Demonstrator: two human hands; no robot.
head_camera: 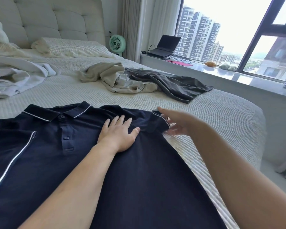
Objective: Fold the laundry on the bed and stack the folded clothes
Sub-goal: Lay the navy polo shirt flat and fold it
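A navy polo shirt (40,162) with white piping lies face up, spread across the near part of the bed (213,126). My left hand (119,134) presses flat on the shirt's chest, close to the right shoulder seam, fingers straight. My right hand (177,123), blurred, is at the end of the shirt's right sleeve (158,121); its thumb lies above the cuff and its fingers below, pinching it. Farther back on the bed lie an unfolded beige garment (109,75) and a dark grey garment (177,85), partly overlapping.
A crumpled white garment (15,80) sits at the left, with pillows (73,47) by the headboard. The bed's right edge drops to the floor beside a window ledge (238,76) holding a laptop (163,47). A green fan (117,43) stands in the corner.
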